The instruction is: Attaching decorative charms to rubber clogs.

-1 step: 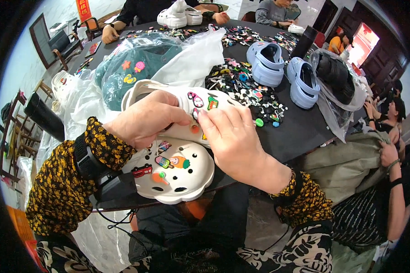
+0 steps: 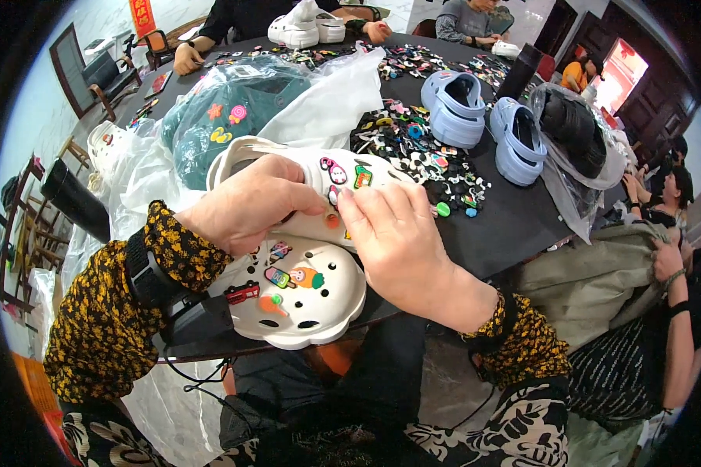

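A white clog (image 2: 313, 228) is tilted up between my hands. My left hand (image 2: 245, 198) is closed around its opening, with the thumb toward the front. Against the clog's upper, my right hand (image 2: 401, 237) pinches a small pink-and-dark shoe charm (image 2: 333, 194); its lower part is hidden by my fingers. A pink-and-white charm (image 2: 334, 170) and a green charm (image 2: 363, 176) sit farther up the same clog. Below lies a second white clog (image 2: 336, 303) at the table edge, bearing an ice-pop charm (image 2: 279, 277), a carrot-shaped charm (image 2: 308, 278) and a red truck charm (image 2: 242, 293).
Loose charms (image 2: 444, 167) are heaped beyond my right hand. Two light blue clogs (image 2: 457, 124) stand past them, near bagged black clogs (image 2: 568, 128). A teal clog (image 2: 210, 140) lies in plastic beyond my left hand. A person's hand (image 2: 188, 59) rests across the table.
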Available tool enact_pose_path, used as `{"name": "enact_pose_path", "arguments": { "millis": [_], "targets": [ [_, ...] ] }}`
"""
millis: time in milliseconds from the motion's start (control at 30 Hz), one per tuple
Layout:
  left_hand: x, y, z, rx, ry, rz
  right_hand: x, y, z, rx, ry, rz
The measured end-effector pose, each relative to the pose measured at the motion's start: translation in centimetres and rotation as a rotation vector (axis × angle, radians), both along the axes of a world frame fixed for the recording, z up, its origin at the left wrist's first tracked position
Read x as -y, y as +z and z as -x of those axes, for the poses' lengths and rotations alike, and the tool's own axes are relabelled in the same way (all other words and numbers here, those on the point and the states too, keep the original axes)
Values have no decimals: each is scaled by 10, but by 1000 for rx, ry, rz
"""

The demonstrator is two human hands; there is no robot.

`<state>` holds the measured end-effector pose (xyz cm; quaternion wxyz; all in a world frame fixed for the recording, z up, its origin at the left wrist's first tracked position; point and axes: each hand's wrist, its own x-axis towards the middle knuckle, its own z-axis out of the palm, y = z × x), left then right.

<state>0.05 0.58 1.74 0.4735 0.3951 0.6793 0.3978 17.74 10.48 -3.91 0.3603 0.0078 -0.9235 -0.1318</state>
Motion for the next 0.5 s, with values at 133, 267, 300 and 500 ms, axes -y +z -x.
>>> {"name": "enact_pose_path", "arguments": {
  "millis": [133,267,300,500],
  "targets": [
    [-2,-6,-5,-20,52,-14,3,-1,-3,45,-13,11],
    [-1,-9,-7,-47,31,-42,-3,-1,-3,74,49,149],
    [-1,-9,-8,-50,30,-56,-5,1,-4,89,73,184],
    [3,2,-11,-267,-45,-40,-5,12,-5,192,99,204]
  ]
}}
